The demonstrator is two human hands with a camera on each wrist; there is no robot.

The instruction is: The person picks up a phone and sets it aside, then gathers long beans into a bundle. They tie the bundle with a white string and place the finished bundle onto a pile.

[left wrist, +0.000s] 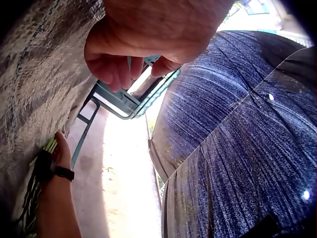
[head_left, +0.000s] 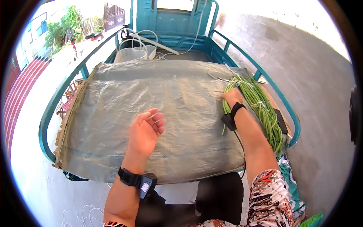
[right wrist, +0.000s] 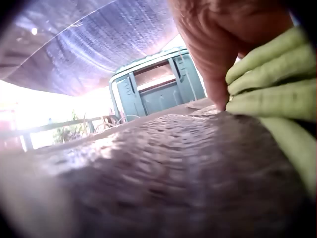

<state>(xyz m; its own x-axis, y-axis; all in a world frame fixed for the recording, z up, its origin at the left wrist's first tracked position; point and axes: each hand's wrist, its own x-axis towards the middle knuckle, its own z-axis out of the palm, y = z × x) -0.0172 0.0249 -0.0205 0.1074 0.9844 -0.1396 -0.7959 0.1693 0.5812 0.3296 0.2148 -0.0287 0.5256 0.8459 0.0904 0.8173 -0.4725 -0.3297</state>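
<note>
Long green beans [head_left: 261,109] lie in tied bundles along the right side of a sheet-covered platform [head_left: 113,132]. The right hand [head_left: 233,97] grips a few beans near the upper end of the left bundle; in the right wrist view its fingers are round several thick green beans [right wrist: 277,99], with some fingertips hidden. The left hand [head_left: 146,130] hovers over the middle of the sheet, fingers loosely bent, holding nothing. From the left wrist view, the left hand [left wrist: 148,34] hangs with fingers apart, and the right hand [left wrist: 63,151] is beside the beans.
Teal rails [head_left: 278,90] flank the platform on both sides. Behind it, clear plastic tubs [head_left: 130,55] and white tubing stand in the teal cargo bed. A dark flat object [head_left: 281,121] lies right of the beans. Green and white sacks [head_left: 293,185] are below at the right.
</note>
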